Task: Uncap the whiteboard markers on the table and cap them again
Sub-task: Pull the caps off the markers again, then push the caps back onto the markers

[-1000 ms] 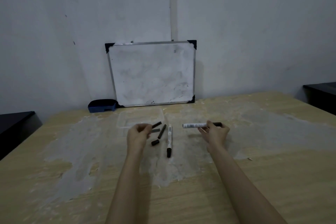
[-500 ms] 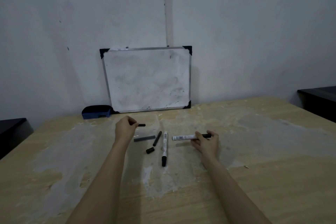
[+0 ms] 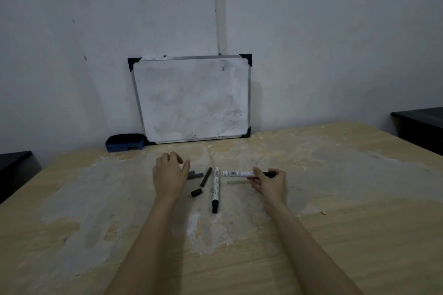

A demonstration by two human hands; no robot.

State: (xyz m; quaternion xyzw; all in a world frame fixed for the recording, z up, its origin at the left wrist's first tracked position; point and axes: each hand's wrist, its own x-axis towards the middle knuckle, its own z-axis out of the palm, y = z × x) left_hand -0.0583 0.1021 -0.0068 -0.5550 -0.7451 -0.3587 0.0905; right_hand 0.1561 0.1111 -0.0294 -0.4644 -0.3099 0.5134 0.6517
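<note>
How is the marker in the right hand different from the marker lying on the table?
The held marker is gripped near its dark end by the right hand, while the lying marker rests untouched on the table. The held marker runs left to right; the lying marker points toward and away from the person. The lying marker's black end faces the person, whereas the held marker's dark end is under the fingers. Both have white, printed barrels.

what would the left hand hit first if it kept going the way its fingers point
Probably the grey stick just past the left hand fingertips, before the thin black stick. Depth is hard to judge.
</note>
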